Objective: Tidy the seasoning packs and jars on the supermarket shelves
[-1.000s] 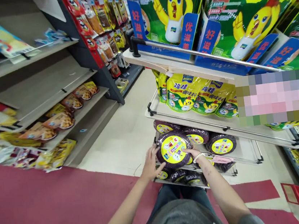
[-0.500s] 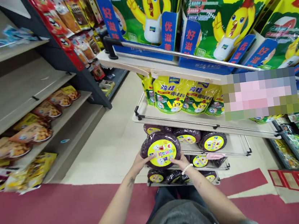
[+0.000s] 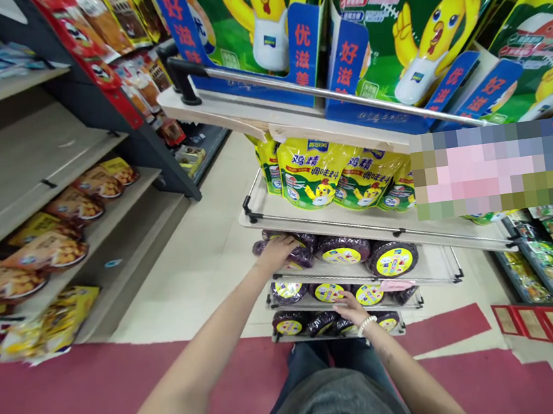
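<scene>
Now our left hand [image 3: 278, 250] lies flat on the round purple pack [image 3: 305, 257], seating it. Below it, our right hand [image 3: 349, 307] rests open on the lower packs [image 3: 328, 292]. A gentle inward push seems called for.

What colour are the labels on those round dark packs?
Yellow, with small pictures; the round packs show best in the head view.
</scene>
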`<state>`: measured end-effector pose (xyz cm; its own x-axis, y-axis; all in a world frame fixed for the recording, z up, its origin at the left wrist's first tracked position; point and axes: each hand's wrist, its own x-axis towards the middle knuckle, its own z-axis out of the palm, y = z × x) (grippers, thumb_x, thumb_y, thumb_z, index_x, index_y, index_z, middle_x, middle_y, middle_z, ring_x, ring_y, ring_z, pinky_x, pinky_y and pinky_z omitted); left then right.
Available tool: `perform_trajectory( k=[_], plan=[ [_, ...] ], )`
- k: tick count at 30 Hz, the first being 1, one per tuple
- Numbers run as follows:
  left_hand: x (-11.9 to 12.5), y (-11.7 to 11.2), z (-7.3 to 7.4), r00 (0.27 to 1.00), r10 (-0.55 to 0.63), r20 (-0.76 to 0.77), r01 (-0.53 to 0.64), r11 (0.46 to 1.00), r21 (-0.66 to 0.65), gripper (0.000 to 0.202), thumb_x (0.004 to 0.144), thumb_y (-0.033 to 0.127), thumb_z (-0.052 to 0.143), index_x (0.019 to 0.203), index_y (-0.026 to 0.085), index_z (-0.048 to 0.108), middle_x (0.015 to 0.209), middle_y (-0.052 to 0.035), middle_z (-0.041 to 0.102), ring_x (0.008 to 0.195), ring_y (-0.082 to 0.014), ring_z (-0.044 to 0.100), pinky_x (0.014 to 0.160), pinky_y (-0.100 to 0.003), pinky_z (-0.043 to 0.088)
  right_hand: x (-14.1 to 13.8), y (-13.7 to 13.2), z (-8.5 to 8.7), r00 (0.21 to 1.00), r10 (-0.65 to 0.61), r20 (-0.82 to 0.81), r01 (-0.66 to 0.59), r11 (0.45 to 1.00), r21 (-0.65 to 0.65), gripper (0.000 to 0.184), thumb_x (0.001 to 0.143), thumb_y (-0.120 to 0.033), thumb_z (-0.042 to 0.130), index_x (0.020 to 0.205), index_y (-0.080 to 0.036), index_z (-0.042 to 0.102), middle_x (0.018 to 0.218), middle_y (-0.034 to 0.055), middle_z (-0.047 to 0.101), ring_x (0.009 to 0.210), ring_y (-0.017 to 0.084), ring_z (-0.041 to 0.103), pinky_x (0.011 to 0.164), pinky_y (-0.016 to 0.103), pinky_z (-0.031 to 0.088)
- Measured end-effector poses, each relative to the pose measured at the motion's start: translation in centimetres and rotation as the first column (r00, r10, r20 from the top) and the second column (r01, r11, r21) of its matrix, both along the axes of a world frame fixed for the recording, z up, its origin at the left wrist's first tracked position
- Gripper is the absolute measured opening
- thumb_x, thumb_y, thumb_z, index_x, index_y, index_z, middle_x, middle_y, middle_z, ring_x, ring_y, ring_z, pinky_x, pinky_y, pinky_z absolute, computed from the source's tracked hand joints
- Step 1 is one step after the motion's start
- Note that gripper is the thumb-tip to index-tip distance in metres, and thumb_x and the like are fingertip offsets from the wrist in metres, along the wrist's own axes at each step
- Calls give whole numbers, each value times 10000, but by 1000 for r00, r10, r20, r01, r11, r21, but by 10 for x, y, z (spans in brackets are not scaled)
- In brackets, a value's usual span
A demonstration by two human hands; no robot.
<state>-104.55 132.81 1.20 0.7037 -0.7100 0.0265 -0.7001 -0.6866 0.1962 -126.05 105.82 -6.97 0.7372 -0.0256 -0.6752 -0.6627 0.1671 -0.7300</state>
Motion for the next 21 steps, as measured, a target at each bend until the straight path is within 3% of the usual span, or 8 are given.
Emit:
perform_trajectory(
  k=[3, 5, 7, 9, 10, 12, 15, 21],
  plan=[
    [-6, -18, -12, 999, 7, 34, -6, 1000, -22, 592, 724, 138, 750, 1294, 192, 599, 1304, -127, 577, 1201, -299, 515, 1043, -413, 398, 6, 3, 1, 1000, 14, 4, -14, 1000, 2, 817, 457, -501, 887, 1153, -218, 567, 1167, 84, 645, 1028, 249, 623, 839, 346, 483],
    [-12, -17, -21, 986, 145, 85, -140, 988, -62, 695, 732, 256, 788, 1370, 140, 539, 1375, -191, 501, 1284, -368, 429, 1121, -505, 314, 11, 2, 2, 1000, 11, 18, -11, 1000, 10, 825, 482, -505, 878, 1184, -214, 560, 1186, 91, 638, 1004, 235, 623, 814, 332, 482],
    [-18, -8, -32, 916, 386, 106, -372, 919, -132, 822, 707, 444, 816, 1396, 113, 511, 1364, -244, 458, 1286, -437, 392, 1102, -592, 301, 14, -2, 4, 999, -1, 34, 0, 1000, 16, 805, 517, -508, 869, 1201, -217, 560, 1212, 86, 632, 1046, 227, 616, 832, 318, 481],
    [-23, 4, -44, 830, 555, 61, -535, 822, -196, 856, 712, 558, 785, 1393, 119, 508, 1305, -252, 462, 1260, -443, 409, 1044, -572, 380, 14, -10, 6, 999, -19, 33, 19, 1000, 13, 797, 524, -511, 869, 1201, -219, 566, 1222, 79, 633, 1078, 226, 610, 848, 312, 480],
    [-24, 8, -50, 812, 583, 23, -566, 797, -208, 829, 738, 575, 758, 1390, 128, 508, 1274, -242, 474, 1238, -427, 433, 1013, -536, 422, 13, -15, 6, 999, -33, 26, 32, 999, 7, 802, 517, -513, 871, 1198, -218, 568, 1222, 79, 634, 1078, 228, 611, 850, 312, 480],
    [-25, 14, -61, 818, 572, -50, -569, 796, -204, 762, 800, 566, 699, 1392, 131, 494, 1241, -225, 498, 1170, -399, 488, 964, -488, 469, 9, -27, 5, 998, -67, 10, 67, 998, -14, 813, 507, -522, 869, 1199, -219, 567, 1226, 80, 632, 1070, 229, 618, 852, 314, 482],
    [-20, 16, -72, 818, 563, -122, -575, 789, -218, 717, 850, 548, 645, 1404, 128, 470, 1233, -211, 509, 1082, -375, 533, 969, -496, 472, 2, -44, -2, 994, -112, -11, 112, 993, -50, 808, 494, -555, 856, 1179, -223, 585, 1243, 82, 619, 1086, 231, 619, 873, 317, 489],
    [-12, 23, -85, 863, 489, -128, -498, 777, -386, 783, 854, 594, 623, 1405, 66, 448, 1237, -220, 505, 1190, -362, 504, 1088, -517, 396, -31, -65, -37, 989, -146, -29, 140, 978, -152, 714, 460, -627, 826, 995, -196, 632, 1090, 75, 658, 995, 235, 643, 849, 347, 510]
  ],
)
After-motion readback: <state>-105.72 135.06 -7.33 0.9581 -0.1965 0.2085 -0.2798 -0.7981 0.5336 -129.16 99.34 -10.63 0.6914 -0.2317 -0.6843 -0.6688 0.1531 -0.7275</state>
